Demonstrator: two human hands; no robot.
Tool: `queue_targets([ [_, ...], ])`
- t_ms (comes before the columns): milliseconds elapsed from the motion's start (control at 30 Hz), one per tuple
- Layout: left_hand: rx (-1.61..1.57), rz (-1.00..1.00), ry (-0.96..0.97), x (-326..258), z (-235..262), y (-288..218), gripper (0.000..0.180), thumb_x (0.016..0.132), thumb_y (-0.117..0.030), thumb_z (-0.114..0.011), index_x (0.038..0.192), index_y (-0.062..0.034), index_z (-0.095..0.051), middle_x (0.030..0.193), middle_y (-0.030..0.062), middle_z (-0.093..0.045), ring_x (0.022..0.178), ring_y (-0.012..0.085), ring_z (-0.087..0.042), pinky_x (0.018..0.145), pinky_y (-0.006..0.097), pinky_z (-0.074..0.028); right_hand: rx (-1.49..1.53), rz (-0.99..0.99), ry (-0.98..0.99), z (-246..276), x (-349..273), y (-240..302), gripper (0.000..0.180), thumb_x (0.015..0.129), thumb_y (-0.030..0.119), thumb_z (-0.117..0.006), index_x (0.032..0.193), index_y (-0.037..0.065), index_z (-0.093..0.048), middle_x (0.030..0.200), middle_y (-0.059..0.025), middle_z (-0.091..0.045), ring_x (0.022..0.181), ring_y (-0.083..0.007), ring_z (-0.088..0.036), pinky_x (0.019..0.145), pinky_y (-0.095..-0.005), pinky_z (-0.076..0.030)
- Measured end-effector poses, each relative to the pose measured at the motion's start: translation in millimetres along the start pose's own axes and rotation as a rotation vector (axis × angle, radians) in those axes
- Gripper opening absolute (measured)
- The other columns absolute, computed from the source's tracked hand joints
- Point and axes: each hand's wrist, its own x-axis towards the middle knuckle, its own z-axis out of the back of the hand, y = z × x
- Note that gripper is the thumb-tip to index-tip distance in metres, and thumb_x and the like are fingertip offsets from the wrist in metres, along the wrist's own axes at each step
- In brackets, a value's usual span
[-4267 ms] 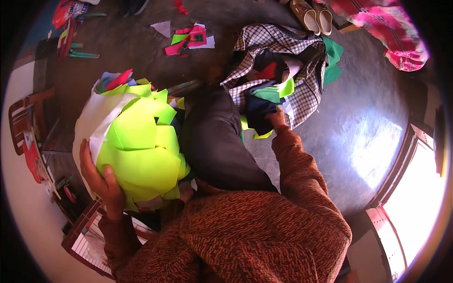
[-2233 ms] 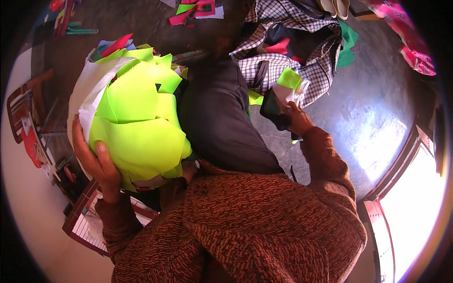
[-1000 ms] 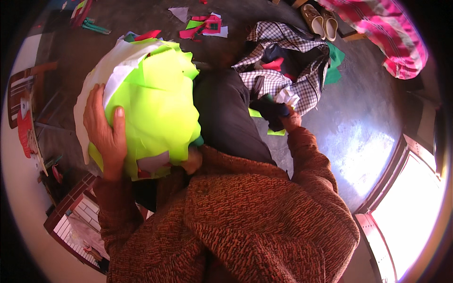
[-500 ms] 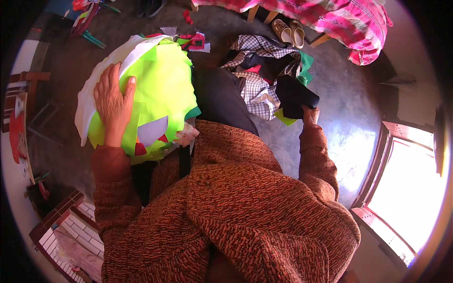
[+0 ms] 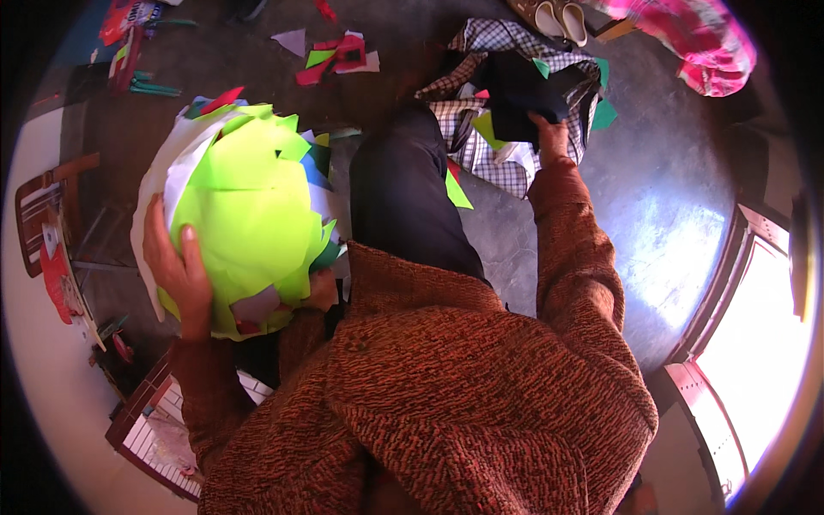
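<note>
On the left side of my lap sits a rounded bundle of bright yellow-green fabric pieces (image 5: 249, 197), wrapped along its left by a white cloth (image 5: 153, 206). Against the bundle's left side lies my left hand (image 5: 182, 270), fingers stretched out and thumb apart on the green. My right hand (image 5: 554, 142) reaches forward to the floor, its fingers closed on a black cloth (image 5: 524, 94). Beneath that is a crumpled checked cloth (image 5: 499, 173) with green, red and white scraps around it. The fingertips of the right hand are partly hidden by the black cloth.
Red, grey and green scraps (image 5: 348, 56) lie on the dark floor ahead. Pale shoes (image 5: 562, 21) stand beyond the checked cloth, near a pink plaid cover (image 5: 699, 43) at the far right. A wooden chair (image 5: 43, 210) is at left. Bright light enters through an opening (image 5: 755, 326) at right.
My right hand has moved forward with the black cloth, over the checked cloth. The bundle has tipped slightly, and my left hand sits lower on its left side. The view has shifted.
</note>
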Motion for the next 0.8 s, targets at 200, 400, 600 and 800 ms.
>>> queue_targets([
  [200,-0.067,0.094,0.056,8,-8,-4,0.052,0.087,-0.020,-0.041,0.133,0.0058,-0.039,0.134,0.0237,-0.044,0.122,0.0375,-0.043,0.105,0.043,-0.029,-1.003,0.283,-0.013,-1,-42,-70,0.055,0.071,0.018,-0.070,0.120,0.006,-0.049,0.114,-0.0227,-0.051,0.105,-0.0401,-0.053,0.085,-0.0450,-0.046],
  [400,-0.139,0.322,0.090,0,-14,6,0.067,0.089,-0.039,-0.042,0.138,0.0046,-0.032,0.141,0.0233,-0.034,0.129,0.0350,-0.034,0.107,0.044,-0.025,-1.057,0.052,0.487,-45,-123,-134,0.024,0.082,0.017,-0.058,0.106,0.019,-0.062,0.109,-0.0061,-0.060,0.093,-0.0290,-0.063,0.076,-0.0416,-0.051],
  [600,-0.282,0.316,0.114,-18,-5,34,0.065,0.096,-0.038,-0.041,0.143,0.0035,-0.021,0.146,0.0183,-0.026,0.131,0.0306,-0.031,0.108,0.040,-0.026,-1.298,0.210,0.624,-75,-108,-207,0.036,0.086,0.011,-0.045,0.122,0.017,-0.053,0.129,-0.0119,-0.051,0.104,-0.0296,-0.058,0.080,-0.0410,-0.051],
  [800,-0.236,0.412,0.148,-7,-5,4,0.077,0.093,-0.050,-0.037,0.146,0.0002,-0.013,0.147,0.0213,-0.023,0.133,0.0339,-0.030,0.107,0.044,-0.026,-1.190,0.117,0.699,-98,-79,-166,0.024,0.087,0.013,-0.048,0.107,0.008,-0.059,0.101,-0.0198,-0.062,0.098,-0.0283,-0.061,0.080,-0.0412,-0.048],
])
